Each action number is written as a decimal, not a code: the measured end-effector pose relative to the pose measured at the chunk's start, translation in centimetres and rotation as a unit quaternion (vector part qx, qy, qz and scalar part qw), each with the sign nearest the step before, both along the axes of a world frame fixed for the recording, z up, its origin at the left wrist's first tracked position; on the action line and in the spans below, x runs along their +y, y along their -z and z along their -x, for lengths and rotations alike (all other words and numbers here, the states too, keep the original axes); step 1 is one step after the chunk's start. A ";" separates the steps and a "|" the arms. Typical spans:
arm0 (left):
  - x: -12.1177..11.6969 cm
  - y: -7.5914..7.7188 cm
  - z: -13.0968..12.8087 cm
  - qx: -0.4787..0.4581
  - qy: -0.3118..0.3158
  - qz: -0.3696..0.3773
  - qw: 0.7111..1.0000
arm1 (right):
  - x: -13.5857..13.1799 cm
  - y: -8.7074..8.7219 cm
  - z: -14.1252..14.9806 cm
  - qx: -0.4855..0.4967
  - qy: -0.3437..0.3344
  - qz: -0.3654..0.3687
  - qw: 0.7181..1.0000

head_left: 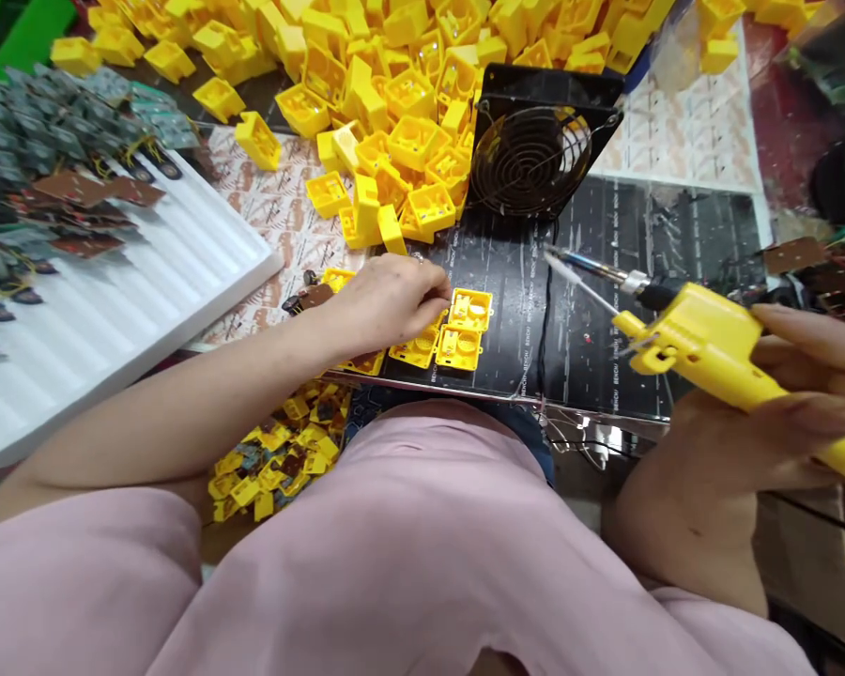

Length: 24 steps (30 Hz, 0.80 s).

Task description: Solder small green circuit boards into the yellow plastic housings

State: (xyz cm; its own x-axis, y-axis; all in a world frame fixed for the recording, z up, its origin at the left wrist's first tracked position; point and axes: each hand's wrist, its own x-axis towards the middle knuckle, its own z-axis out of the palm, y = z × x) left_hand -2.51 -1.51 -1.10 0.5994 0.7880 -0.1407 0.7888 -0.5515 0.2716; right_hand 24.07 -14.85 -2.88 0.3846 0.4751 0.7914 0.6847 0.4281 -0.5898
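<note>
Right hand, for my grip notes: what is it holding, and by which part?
The right hand holds a soldering iron by its yellow handle, with the fingers curled over the handle, well behind the metal tip.

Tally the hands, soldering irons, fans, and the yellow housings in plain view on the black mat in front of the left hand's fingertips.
Hands: 2 (left hand, right hand)
Soldering iron: 1
Fan: 1
Yellow housings: 3
Total: 7

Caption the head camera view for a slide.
Left hand over yellow plastic housings on a black mat while the right hand grips a yellow-handled soldering iron.
</note>
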 end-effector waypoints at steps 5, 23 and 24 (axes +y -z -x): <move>0.0 -0.4 -1.6 0.106 0.032 -0.010 0.994 | -0.1 1.7 -1.2 -0.023 -0.111 0.124 0.986; 1.0 -1.7 -3.4 0.193 0.051 0.023 0.980 | 3.2 -1.2 -0.5 -0.285 -0.346 0.104 0.888; 1.0 -1.7 -3.4 0.193 0.050 0.020 0.980 | 3.4 -1.4 -0.6 -0.288 -0.348 0.102 0.886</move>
State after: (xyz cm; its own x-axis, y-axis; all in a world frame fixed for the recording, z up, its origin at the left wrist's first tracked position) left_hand 0.87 -0.49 0.60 0.5697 0.7170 -0.4018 0.7796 -0.6262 -0.0121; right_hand 24.68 -11.48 -1.47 -0.4985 0.5940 0.6314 0.5087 0.7902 -0.3419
